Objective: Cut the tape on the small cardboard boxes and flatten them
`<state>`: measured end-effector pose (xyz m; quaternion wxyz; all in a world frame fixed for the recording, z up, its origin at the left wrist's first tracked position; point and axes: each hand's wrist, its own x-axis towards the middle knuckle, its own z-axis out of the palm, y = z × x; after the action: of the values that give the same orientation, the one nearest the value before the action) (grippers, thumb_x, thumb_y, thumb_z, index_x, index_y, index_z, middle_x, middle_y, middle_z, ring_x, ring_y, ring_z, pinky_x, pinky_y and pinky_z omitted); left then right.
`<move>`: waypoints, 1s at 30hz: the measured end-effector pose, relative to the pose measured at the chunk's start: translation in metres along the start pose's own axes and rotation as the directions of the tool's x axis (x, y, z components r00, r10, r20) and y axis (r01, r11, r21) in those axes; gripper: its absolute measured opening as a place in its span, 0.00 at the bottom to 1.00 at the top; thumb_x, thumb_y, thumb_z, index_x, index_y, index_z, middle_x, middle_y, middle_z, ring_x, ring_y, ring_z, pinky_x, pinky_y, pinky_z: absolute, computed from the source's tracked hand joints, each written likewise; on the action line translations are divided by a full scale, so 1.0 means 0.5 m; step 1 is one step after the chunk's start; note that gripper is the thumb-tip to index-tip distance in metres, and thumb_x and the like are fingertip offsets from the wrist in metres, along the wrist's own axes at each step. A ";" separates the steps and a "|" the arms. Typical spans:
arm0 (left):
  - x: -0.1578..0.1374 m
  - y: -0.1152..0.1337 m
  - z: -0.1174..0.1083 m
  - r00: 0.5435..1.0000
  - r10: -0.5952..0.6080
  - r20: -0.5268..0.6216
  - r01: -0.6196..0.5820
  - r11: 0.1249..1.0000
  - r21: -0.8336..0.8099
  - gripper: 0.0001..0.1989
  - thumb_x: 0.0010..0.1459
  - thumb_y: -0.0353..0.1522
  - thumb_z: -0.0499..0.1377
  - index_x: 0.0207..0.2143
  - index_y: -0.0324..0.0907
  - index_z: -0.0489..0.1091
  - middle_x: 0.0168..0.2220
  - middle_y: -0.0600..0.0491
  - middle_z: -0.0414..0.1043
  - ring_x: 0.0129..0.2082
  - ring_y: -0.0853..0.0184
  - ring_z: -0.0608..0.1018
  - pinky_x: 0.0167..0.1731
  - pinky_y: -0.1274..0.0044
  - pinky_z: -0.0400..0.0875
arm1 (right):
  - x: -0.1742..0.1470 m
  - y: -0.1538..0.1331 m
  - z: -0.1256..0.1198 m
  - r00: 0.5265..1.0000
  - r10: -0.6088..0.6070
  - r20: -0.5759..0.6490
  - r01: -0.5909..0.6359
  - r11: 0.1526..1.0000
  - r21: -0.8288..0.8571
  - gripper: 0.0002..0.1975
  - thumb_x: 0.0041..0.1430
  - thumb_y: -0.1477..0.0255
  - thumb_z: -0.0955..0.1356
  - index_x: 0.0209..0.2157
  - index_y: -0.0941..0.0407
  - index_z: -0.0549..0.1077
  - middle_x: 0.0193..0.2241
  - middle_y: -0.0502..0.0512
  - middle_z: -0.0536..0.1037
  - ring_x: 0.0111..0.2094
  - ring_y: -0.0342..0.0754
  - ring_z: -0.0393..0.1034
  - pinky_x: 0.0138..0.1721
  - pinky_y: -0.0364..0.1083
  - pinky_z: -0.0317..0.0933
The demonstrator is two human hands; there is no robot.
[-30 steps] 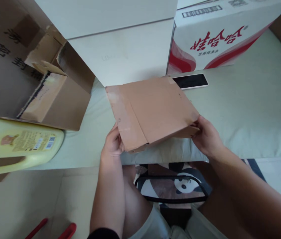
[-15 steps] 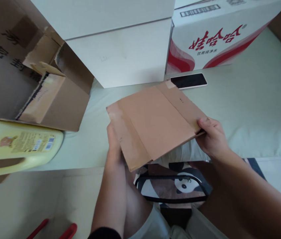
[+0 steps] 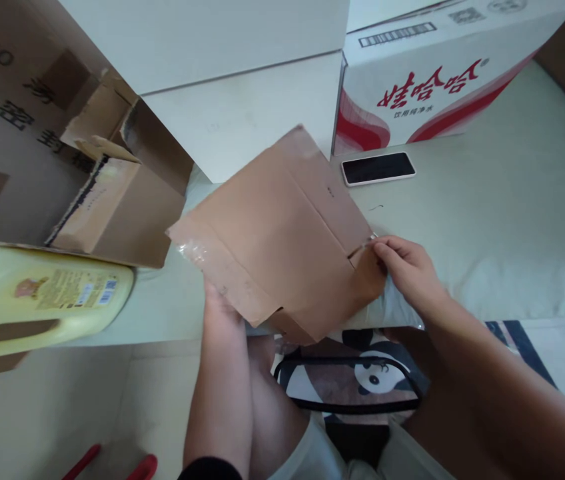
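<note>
A flattened brown cardboard box (image 3: pixel 272 233) is held up at a slant above the pale green cloth surface. Creases run across it, and clear tape shines along its left flap. My left hand (image 3: pixel 220 307) supports it from below at the left edge; most of those fingers are hidden behind the cardboard. At the right corner my right hand (image 3: pixel 405 263) pinches the edge between thumb and fingers. The near side of the cardboard bends downward there, along a fold. A phone (image 3: pixel 378 169) with a dark screen lies just beyond the cardboard.
White boxes (image 3: pixel 247 113) and a red-and-white water carton (image 3: pixel 412 100) stand behind. On the left are an opened brown carton (image 3: pixel 122 207) and a yellow jug (image 3: pixel 87 293). A panda-print item (image 3: pixel 372 373) with a black frame is below, and red handles (image 3: pixel 142 467) lie on the floor.
The cardboard has turned and tilted up, its far corner rising in front of the white box. Its near flap has folded down. My right hand has shifted slightly left.
</note>
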<state>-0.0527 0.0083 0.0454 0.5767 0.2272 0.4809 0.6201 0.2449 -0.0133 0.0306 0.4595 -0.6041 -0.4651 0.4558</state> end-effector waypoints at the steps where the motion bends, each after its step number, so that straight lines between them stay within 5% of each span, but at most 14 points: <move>1: 0.004 0.000 -0.007 1.000 0.012 -0.022 -0.013 0.999 -0.034 0.26 0.54 0.57 0.62 0.34 0.44 0.76 0.36 0.50 0.81 0.41 0.55 0.81 0.35 0.67 0.78 | 0.002 0.002 0.002 0.998 -0.037 -0.046 0.035 0.998 -0.045 0.12 0.55 0.59 0.72 0.34 0.52 0.78 0.31 0.52 0.77 0.31 0.49 0.70 0.33 0.48 0.64; 5: 0.013 0.005 -0.018 0.998 0.040 -0.058 -0.046 0.992 -0.116 0.22 0.49 0.53 0.68 0.32 0.46 0.73 0.33 0.55 0.82 0.38 0.60 0.82 0.36 0.69 0.78 | 0.003 0.007 0.003 0.990 -0.101 -0.101 0.107 0.993 0.050 0.24 0.54 0.55 0.73 0.50 0.48 0.72 0.50 0.57 0.78 0.45 0.53 0.74 0.44 0.52 0.70; 9: 0.004 0.013 0.005 0.996 0.030 -0.080 -0.041 0.989 -0.140 0.23 0.43 0.52 0.72 0.31 0.46 0.72 0.30 0.58 0.81 0.33 0.61 0.81 0.31 0.70 0.78 | -0.013 -0.007 0.006 0.982 0.038 0.183 -0.103 0.928 0.358 0.26 0.50 0.48 0.73 0.44 0.49 0.73 0.31 0.52 0.80 0.26 0.49 0.73 0.27 0.48 0.70; 13: 0.002 0.019 0.023 0.997 0.051 -0.051 -0.058 0.989 -0.135 0.23 0.45 0.53 0.70 0.30 0.45 0.71 0.31 0.57 0.81 0.34 0.62 0.81 0.31 0.69 0.79 | -0.028 -0.026 0.010 0.953 0.099 0.286 -0.236 0.832 0.502 0.27 0.44 0.45 0.76 0.35 0.50 0.73 0.18 0.44 0.72 0.13 0.41 0.59 0.13 0.42 0.57; 16: 0.013 0.017 0.024 0.997 0.057 -0.046 -0.062 0.990 -0.124 0.22 0.46 0.51 0.70 0.28 0.44 0.70 0.29 0.57 0.80 0.34 0.62 0.81 0.32 0.69 0.79 | -0.041 -0.034 0.014 0.937 0.092 0.338 -0.235 0.881 0.410 0.27 0.40 0.46 0.78 0.30 0.53 0.73 0.19 0.46 0.75 0.14 0.42 0.64 0.13 0.42 0.59; 20: 0.024 0.010 0.027 0.995 0.093 -0.029 -0.096 0.985 -0.146 0.18 0.53 0.48 0.67 0.30 0.44 0.70 0.31 0.57 0.80 0.35 0.63 0.80 0.36 0.70 0.78 | -0.063 -0.047 0.021 0.900 0.120 0.420 -0.227 0.950 0.216 0.24 0.49 0.47 0.75 0.26 0.54 0.70 0.12 0.46 0.69 0.12 0.41 0.63 0.13 0.41 0.55; 25: 0.035 0.007 0.027 0.991 0.105 -0.084 -0.123 0.958 -0.259 0.11 0.61 0.40 0.56 0.35 0.44 0.72 0.31 0.55 0.80 0.33 0.64 0.81 0.36 0.72 0.76 | -0.081 -0.081 0.013 0.969 0.113 0.222 -0.174 0.944 0.279 0.21 0.53 0.50 0.74 0.28 0.53 0.70 0.12 0.43 0.66 0.09 0.38 0.54 0.10 0.42 0.46; 28: 0.042 0.013 0.015 0.992 -0.018 -0.123 -0.016 0.964 -0.267 0.10 0.56 0.39 0.57 0.28 0.43 0.69 0.21 0.57 0.71 0.20 0.71 0.75 0.23 0.79 0.69 | -0.094 -0.090 -0.029 0.997 0.069 -0.041 -0.058 0.972 0.228 0.20 0.54 0.52 0.74 0.27 0.52 0.70 0.11 0.43 0.64 0.10 0.40 0.54 0.10 0.43 0.46; 30: 0.042 0.019 0.010 0.989 -0.088 -0.117 0.056 0.967 -0.248 0.11 0.54 0.40 0.58 0.26 0.43 0.67 0.18 0.58 0.68 0.17 0.73 0.72 0.19 0.81 0.65 | -0.110 -0.083 -0.081 0.967 0.008 -0.254 0.037 0.985 0.171 0.19 0.53 0.52 0.76 0.28 0.51 0.71 0.12 0.45 0.67 0.11 0.42 0.58 0.10 0.45 0.49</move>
<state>-0.0582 0.0306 0.0501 0.5907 0.0973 0.4447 0.6662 0.2703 -0.0666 0.0846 0.5696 -0.6113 -0.3652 0.4105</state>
